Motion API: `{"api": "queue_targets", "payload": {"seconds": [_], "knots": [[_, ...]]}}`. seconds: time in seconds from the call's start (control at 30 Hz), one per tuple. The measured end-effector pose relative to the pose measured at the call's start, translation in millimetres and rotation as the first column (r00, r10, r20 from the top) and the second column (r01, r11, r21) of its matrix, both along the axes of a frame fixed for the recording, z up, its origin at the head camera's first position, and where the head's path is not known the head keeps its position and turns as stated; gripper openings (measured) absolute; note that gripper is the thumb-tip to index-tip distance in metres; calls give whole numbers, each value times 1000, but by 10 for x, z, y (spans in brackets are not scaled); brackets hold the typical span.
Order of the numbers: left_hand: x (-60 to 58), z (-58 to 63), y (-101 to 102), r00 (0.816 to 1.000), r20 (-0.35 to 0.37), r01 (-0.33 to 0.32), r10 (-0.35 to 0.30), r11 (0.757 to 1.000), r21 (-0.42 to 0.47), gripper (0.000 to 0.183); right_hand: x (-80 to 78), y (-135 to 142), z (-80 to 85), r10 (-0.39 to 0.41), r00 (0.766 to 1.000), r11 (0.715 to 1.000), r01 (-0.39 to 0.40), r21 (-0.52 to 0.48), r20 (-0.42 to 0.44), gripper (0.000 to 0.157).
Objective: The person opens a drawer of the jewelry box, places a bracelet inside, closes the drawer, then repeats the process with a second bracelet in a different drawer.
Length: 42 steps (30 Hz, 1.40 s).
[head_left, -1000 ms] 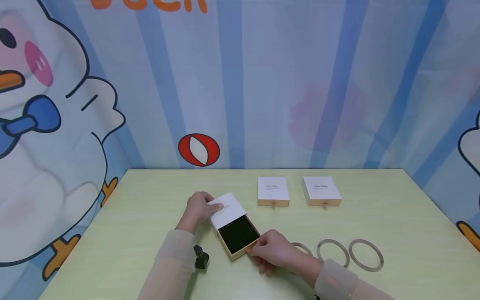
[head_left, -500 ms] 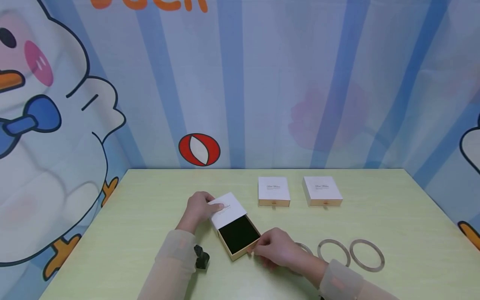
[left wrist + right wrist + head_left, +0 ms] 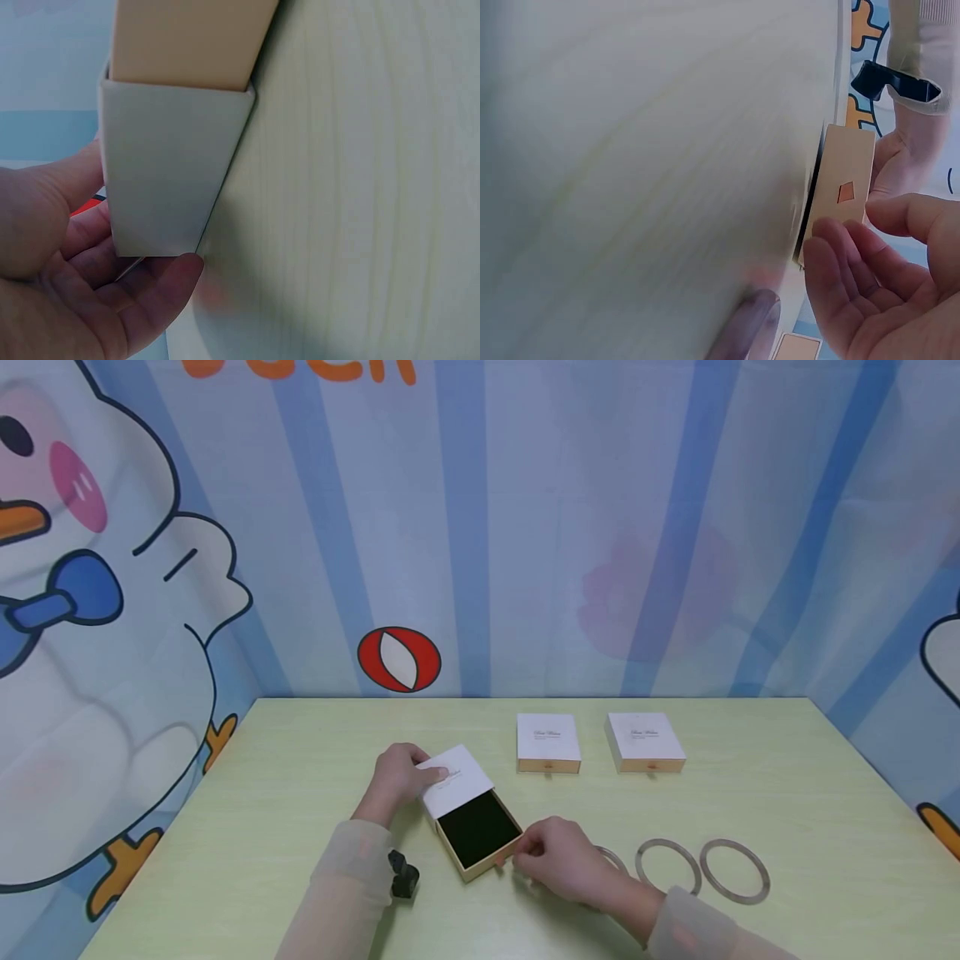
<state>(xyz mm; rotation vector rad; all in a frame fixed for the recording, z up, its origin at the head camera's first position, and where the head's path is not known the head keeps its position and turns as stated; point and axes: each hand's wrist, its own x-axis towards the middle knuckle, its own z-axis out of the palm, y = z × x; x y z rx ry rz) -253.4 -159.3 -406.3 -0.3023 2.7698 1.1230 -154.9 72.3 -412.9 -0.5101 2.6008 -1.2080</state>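
My left hand (image 3: 393, 785) holds the white sleeve (image 3: 457, 781) of a drawer-style jewelry box, thumb on top and fingers around its back end. The box's gold-edged drawer (image 3: 487, 862) is pulled well out, showing a dark lining. My right hand (image 3: 566, 864) is by the drawer's right front corner, fingers loosely curled and holding nothing. In the right wrist view, an orange pull tab (image 3: 846, 192) shows on the drawer front, beside my thumb. Right of that hand lie three bangles: a partly hidden one (image 3: 617, 857), a middle one (image 3: 640, 860) and a right one (image 3: 766, 877).
Two white jewelry boxes, a left one (image 3: 547, 739) and a right one (image 3: 645, 739), stand pushed in at the back of the pale table (image 3: 337, 727). A black wrist device (image 3: 403, 875) sits at my left sleeve. A cartoon-printed cloth (image 3: 525, 527) hangs behind.
My right hand has drawn slightly right, off the drawer's front tab. My left hand, the pulled-out drawer, the other boxes and the bangles stay as they were.
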Motion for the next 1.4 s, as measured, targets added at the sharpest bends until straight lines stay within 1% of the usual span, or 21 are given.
{"api": "queue_targets", "payload": {"seconds": [0.2, 0.43, 0.63, 0.73, 1.0, 1.17, 1.27, 1.4], "knots": [[0, -7, -3, 1000, 3, 5, -5, 1000, 0, 35, 34, -5, 18, -2, 997, 998, 7, 63, -79, 6], [4, 3, -4, 1000, 6, 3, -3, 1000, 7, 36, 59, -5, 46, -5, 993, 990, 21, 141, -115, 7], [7, 3, -10, 1000, 0, -1, 1, 1000, 3, 36, 84, 2, 90, -10, 983, 964, 59, 260, -184, 8], [7, -1, -10, 1000, -5, -2, 2, 1000, 5, 36, 97, 10, 94, -6, 975, 952, 73, 297, -222, 9], [-9, -17, -13, 1000, 0, 6, -6, 1000, 3, 36, 126, 35, 82, 43, 944, 939, 73, 336, -326, 8], [-15, -16, -16, 1000, 6, 2, -2, 1000, 7, 37, 139, 47, 82, 53, 927, 937, 83, 340, -371, 8], [-18, -22, -13, 1000, 6, 1, -1, 1000, 6, 37, 143, 56, 78, 48, 924, 934, 94, 346, -380, 9], [-19, -32, -12, 1000, 3, -1, 1, 1000, 3, 36, 138, 78, 74, 51, 927, 933, 88, 348, -372, 9]]}}
